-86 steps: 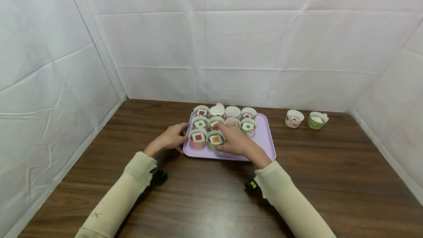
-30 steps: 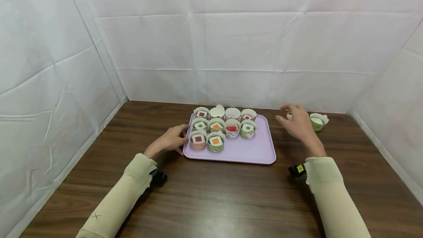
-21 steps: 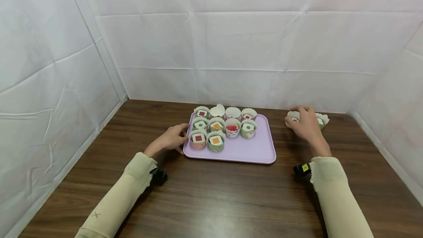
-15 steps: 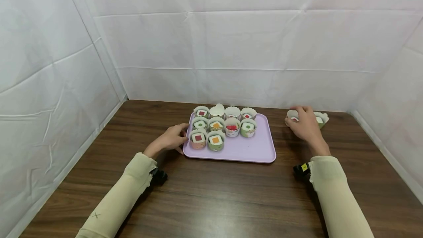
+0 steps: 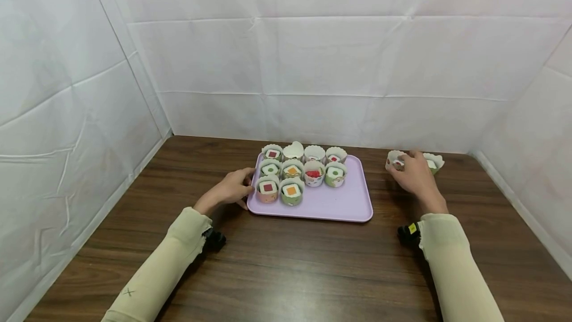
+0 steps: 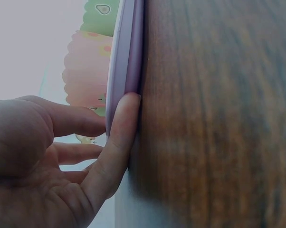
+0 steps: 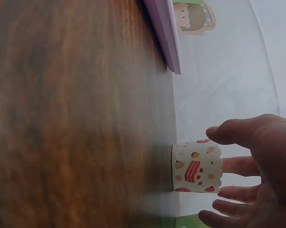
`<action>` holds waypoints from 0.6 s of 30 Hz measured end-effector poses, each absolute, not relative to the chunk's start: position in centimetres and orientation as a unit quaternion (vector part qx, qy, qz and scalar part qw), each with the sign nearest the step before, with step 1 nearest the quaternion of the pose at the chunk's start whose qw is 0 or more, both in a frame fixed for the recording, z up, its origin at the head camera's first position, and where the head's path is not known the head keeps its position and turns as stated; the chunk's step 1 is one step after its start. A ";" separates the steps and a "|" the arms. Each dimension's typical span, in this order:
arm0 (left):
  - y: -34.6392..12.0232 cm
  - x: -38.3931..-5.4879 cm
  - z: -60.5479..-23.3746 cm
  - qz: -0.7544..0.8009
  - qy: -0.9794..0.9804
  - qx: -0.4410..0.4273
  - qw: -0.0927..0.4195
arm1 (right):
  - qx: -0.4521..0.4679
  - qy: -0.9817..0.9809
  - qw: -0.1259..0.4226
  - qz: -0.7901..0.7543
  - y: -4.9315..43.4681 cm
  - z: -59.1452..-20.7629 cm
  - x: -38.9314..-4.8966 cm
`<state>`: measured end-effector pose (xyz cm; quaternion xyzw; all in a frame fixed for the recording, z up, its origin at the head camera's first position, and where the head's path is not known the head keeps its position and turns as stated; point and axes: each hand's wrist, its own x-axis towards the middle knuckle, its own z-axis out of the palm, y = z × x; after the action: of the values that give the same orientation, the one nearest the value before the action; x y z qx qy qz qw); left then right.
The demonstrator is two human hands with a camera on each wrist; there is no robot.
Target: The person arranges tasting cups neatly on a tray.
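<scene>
At the left edge of a lilac tray (image 5: pixel 335 202), my left hand (image 5: pixel 229 187) holds the rim. In the left wrist view one digit lies along the tray's outer wall (image 6: pixel 126 61) and another meets its top edge. My right hand (image 5: pixel 415 177) grips a white paper baking cup (image 7: pixel 195 166) printed with cake slices and fruit, standing on the table right of the tray. The thumb lies at the scalloped rim, with the fingers at the far side. Inside this cup is a small white piece with a red centre. A green paper cup (image 5: pixel 435 163) stands just right, partly hidden by the hand.
Several filled paper cups stand in rows on the tray's left and back, among them a pink cup (image 5: pixel 267 197) and a green cup (image 5: pixel 292 199) in front. The brown wooden table (image 5: pixel 277 262) is enclosed by white cloth walls (image 5: pixel 321 73).
My right hand has moved from the tray's cups to the white cup at the right, and its fingers have closed in and lowered. My left hand stays at the tray edge.
</scene>
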<state>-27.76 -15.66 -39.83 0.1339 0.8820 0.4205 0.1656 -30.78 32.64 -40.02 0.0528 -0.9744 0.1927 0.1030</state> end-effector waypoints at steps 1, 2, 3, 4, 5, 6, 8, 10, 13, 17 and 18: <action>-15.7 -27.7 -39.8 0.420 0.882 0.134 0.165 | 0.052 -0.975 0.100 0.191 32.7 -40.1 -30.8; -15.7 -27.7 -39.8 0.420 0.882 0.133 0.165 | 0.052 -0.976 0.097 0.189 32.7 -40.1 -30.9; -15.7 -27.7 -39.8 0.421 0.882 0.132 0.165 | 0.052 -0.976 0.093 0.187 32.8 -40.1 -30.9; -15.7 -27.7 -39.8 0.421 0.882 0.132 0.165 | 0.051 -0.977 0.092 0.187 32.8 -40.2 -31.0; -15.7 -27.7 -39.8 0.421 0.882 0.132 0.165 | 0.051 -0.977 0.092 0.185 32.8 -40.2 -31.0; -15.7 -27.7 -39.8 0.422 0.882 0.131 0.165 | 0.052 -0.977 0.093 0.185 32.8 -40.3 -31.0; -15.7 -27.7 -39.9 0.423 0.881 0.132 0.165 | 0.053 -0.976 0.096 0.187 32.9 -40.4 -31.1; -15.6 -27.8 -39.9 0.422 0.881 0.133 0.164 | 0.057 -0.976 0.097 0.185 32.9 -40.6 -31.1; -15.6 -27.8 -39.9 0.422 0.881 0.133 0.165 | 0.063 -0.976 0.101 0.185 33.0 -40.8 -31.2; -15.6 -27.8 -39.9 0.424 0.880 0.134 0.165 | 0.068 -0.972 0.113 0.193 33.2 -41.0 -31.2; -15.6 -27.8 -39.9 0.424 0.880 0.134 0.164 | 0.068 -0.971 0.117 0.196 33.2 -41.0 -31.2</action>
<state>-27.79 -15.64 -39.94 0.1340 0.8803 0.4244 0.1643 -31.21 33.17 -40.96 0.0679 -0.9712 0.1964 0.1167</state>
